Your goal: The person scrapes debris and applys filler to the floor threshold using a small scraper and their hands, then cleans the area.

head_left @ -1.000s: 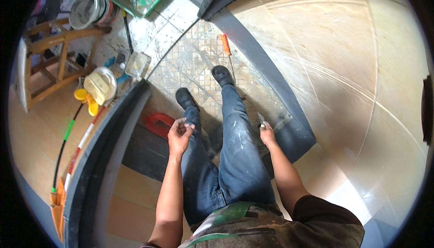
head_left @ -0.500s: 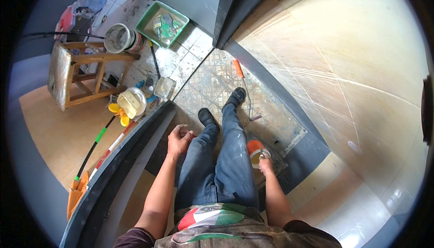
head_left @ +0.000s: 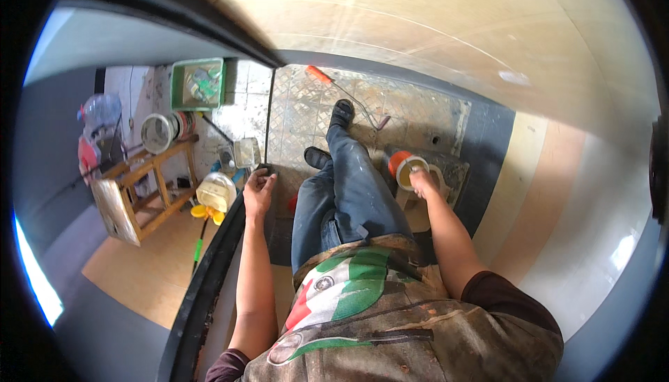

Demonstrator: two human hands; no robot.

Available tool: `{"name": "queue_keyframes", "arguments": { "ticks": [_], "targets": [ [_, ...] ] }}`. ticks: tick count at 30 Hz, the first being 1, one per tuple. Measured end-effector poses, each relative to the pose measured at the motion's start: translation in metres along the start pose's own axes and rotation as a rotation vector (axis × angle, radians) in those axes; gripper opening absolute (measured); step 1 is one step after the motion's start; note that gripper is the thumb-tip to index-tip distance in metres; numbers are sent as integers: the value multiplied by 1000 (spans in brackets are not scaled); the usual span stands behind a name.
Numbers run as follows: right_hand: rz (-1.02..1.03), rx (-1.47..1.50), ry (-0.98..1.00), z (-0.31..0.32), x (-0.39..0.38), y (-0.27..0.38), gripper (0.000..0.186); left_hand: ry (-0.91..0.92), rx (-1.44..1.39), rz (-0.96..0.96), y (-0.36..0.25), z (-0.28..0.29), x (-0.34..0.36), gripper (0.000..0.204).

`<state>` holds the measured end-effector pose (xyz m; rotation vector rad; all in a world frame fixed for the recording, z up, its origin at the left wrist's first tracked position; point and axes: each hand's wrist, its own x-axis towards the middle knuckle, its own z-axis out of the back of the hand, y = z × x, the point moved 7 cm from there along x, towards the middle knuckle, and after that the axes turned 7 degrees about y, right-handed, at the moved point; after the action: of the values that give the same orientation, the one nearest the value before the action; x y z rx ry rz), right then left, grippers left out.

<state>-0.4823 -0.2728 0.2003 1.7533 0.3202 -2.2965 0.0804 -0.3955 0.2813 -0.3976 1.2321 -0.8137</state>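
Observation:
My right hand (head_left: 422, 183) is closed at the mouth of a small orange-and-white bucket (head_left: 398, 162) with something yellowish inside. A thin handle-like piece shows by the fingers, but I cannot make out what it is. My left hand (head_left: 258, 192) has its fingers loosely apart with nothing visible in them. It is beside the end of a dark raised sill (head_left: 233, 232), and I cannot tell whether it touches it. Ahead of my feet lies a roller frame (head_left: 348, 96) with an orange handle and a bent metal rod.
Beyond the sill at left are a wooden stool (head_left: 150, 197) on its side, a grey-smeared bucket (head_left: 159, 133), a green tub (head_left: 174, 89) and a clear water bottle (head_left: 103, 112). A pale container (head_left: 216, 190) sits near yellow knobs. A tiled wall (head_left: 432, 27) curves along the far side.
The view has turned, swinging the tiled wall across the top. My left hand is now nearer the end of the sill. My right hand stays at the orange-and-white bucket.

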Motion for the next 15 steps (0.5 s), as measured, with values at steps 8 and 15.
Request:
{"name": "queue_keyframes", "arguments": {
  "ticks": [8,15],
  "targets": [
    [209,-89,-177,18,-8,-24,39,190,294,-152,-102,-20,-13,40],
    [-38,181,-147,-47,10,-119,52,319,720,-207,-113,-20,-8,44]
  ]
}}
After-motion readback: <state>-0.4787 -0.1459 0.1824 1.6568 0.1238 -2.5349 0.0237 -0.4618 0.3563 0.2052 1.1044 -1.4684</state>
